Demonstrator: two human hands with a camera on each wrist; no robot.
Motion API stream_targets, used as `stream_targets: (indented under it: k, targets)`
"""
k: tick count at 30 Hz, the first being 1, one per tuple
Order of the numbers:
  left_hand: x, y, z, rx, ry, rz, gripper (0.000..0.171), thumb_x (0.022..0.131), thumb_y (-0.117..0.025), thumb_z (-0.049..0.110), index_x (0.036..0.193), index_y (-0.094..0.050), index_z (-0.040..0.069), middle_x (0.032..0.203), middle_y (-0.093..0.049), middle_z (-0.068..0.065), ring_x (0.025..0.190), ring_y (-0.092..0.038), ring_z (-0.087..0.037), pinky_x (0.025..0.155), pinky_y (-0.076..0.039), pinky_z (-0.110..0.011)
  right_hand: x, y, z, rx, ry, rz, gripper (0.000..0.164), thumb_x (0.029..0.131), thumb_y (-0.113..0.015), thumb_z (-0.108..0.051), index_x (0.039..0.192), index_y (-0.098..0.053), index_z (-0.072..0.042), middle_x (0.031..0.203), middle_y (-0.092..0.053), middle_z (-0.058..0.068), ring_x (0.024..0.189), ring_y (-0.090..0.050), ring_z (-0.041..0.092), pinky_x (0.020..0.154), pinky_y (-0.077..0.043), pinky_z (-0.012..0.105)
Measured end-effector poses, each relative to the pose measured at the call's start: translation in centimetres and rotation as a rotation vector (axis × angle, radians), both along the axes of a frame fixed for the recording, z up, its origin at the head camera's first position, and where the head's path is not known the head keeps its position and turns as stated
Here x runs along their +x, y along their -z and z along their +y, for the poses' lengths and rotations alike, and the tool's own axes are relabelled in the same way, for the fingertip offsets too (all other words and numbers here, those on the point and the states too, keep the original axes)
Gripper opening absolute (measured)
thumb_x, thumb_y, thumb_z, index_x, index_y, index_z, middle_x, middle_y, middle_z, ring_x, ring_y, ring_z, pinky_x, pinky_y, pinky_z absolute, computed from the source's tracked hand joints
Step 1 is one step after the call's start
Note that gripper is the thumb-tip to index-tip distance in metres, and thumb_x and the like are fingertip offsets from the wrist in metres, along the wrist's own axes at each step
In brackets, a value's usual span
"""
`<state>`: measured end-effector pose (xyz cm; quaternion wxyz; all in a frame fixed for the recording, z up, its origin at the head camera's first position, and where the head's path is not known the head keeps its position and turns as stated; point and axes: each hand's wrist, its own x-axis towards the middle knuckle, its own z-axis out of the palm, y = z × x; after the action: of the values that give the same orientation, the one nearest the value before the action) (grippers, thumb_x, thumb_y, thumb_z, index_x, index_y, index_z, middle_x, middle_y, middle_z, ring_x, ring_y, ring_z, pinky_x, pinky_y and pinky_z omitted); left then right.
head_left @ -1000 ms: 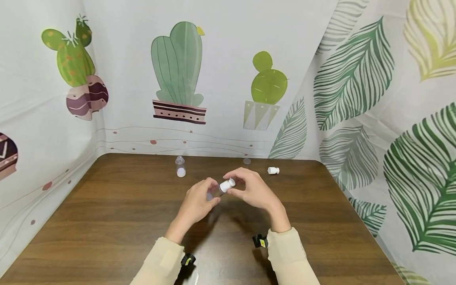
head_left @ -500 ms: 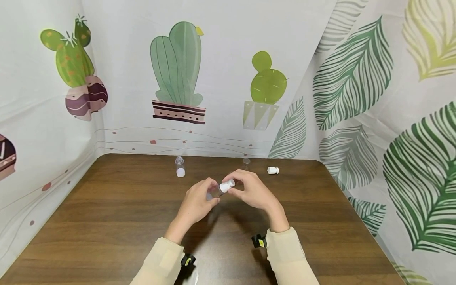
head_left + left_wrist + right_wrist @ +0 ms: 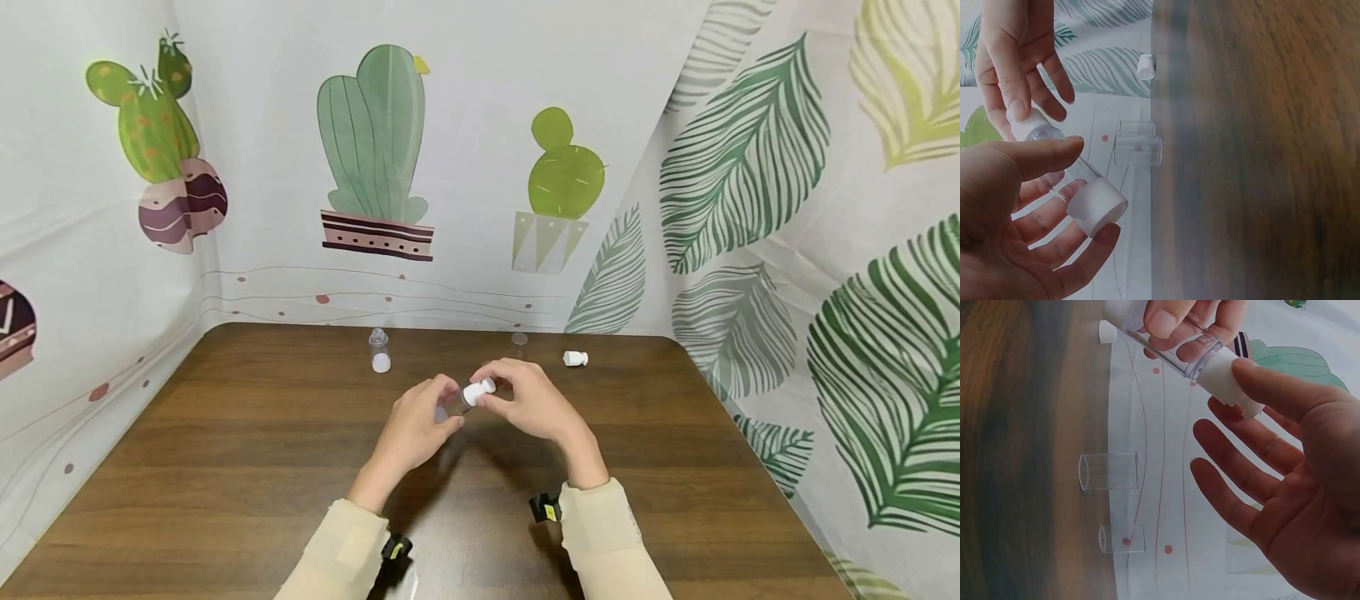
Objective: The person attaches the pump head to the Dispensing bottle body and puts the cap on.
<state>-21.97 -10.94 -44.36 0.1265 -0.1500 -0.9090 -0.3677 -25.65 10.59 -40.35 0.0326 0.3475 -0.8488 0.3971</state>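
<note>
My left hand (image 3: 416, 421) grips a small clear bottle (image 3: 1169, 347) with a white base (image 3: 1097, 206), its thumb on one side and fingers on the other. The bottle is tilted above the table, with its neck towards the right. A white pump top (image 3: 1219, 375) sits at that neck, in line with the bottle. My right hand (image 3: 536, 400) pinches the pump top between thumb and index finger. The other right fingers are spread and lightly bent, as the right wrist view shows.
Another clear bottle with a white bottom (image 3: 380, 354) stands at the back of the brown table (image 3: 225, 467). Two clear open cylinders (image 3: 1109, 471) stand at the back right. Beside them a second white pump top (image 3: 575, 358) lies on its side. A patterned cloth (image 3: 480, 167) hangs behind.
The right fingers have shifted slightly on the pump top, and its small head shows from a slightly different side. The left hand and the bottle hold their place.
</note>
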Motion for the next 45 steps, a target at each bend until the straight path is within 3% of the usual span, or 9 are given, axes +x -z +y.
stream_targets:
  k: [11, 17, 25, 33, 41, 45]
  targets:
    - [0.08, -0.06, 0.04, 0.008, 0.002, 0.005, 0.035, 0.084, -0.090, 0.011, 0.110, -0.068, 0.014, 0.113, -0.075, -0.006, 0.107, -0.071, -0.028, 0.094, -0.056, -0.051, 0.03, 0.05, -0.23, 0.024, 0.051, 0.004, 0.012, 0.096, -0.081, -0.017, 0.106, -0.075, -0.013, 0.095, -0.071, -0.006, 0.086, -0.066, 0.011, 0.081, -0.058, 0.040]
    - [0.11, -0.14, 0.07, 0.012, 0.006, -0.002, 0.035, 0.084, -0.090, 0.010, 0.111, -0.068, 0.013, 0.113, -0.075, -0.006, 0.107, -0.071, -0.028, 0.093, -0.056, -0.051, 0.11, 0.03, -0.39, 0.048, 0.094, 0.002, 0.010, 0.097, -0.080, -0.021, 0.103, -0.075, -0.015, 0.089, -0.070, -0.007, 0.081, -0.065, 0.008, 0.078, -0.059, 0.040]
    - [0.14, -0.21, 0.13, 0.011, 0.010, -0.007, 0.034, 0.085, -0.090, 0.011, 0.111, -0.068, 0.013, 0.115, -0.075, -0.007, 0.109, -0.071, -0.029, 0.095, -0.056, -0.053, 0.39, -0.15, -0.49, 0.065, 0.140, -0.013, 0.011, 0.097, -0.079, -0.023, 0.101, -0.075, -0.014, 0.085, -0.070, -0.007, 0.077, -0.065, 0.009, 0.073, -0.053, 0.028]
    - [0.13, -0.10, 0.08, 0.012, 0.008, -0.017, 0.034, 0.085, -0.090, 0.012, 0.112, -0.068, 0.013, 0.116, -0.075, -0.006, 0.111, -0.071, -0.029, 0.096, -0.055, -0.053, 0.46, -0.12, -0.40, 0.076, 0.126, -0.009, 0.020, 0.098, -0.078, -0.027, 0.113, -0.075, -0.014, 0.094, -0.071, -0.007, 0.085, -0.065, 0.011, 0.080, -0.055, 0.035]
    - [0.06, -0.09, 0.05, 0.013, 0.008, -0.016, 0.035, 0.085, -0.090, 0.012, 0.112, -0.068, 0.013, 0.115, -0.076, -0.006, 0.110, -0.071, -0.029, 0.096, -0.055, -0.052, 0.42, -0.42, -0.07, 0.022, 0.068, -0.012, 0.024, 0.096, -0.080, -0.017, 0.117, -0.073, -0.010, 0.103, -0.071, 0.000, 0.093, -0.066, 0.030, 0.086, -0.056, 0.054]
    - [0.05, -0.08, 0.03, 0.010, 0.007, -0.019, 0.034, 0.086, -0.089, 0.012, 0.112, -0.068, 0.013, 0.116, -0.075, -0.006, 0.110, -0.071, -0.028, 0.096, -0.055, -0.052, 0.42, -0.47, -0.05, 0.026, 0.055, 0.006, 0.025, 0.094, -0.082, -0.014, 0.117, -0.073, -0.010, 0.106, -0.072, 0.001, 0.095, -0.067, 0.032, 0.086, -0.056, 0.048]
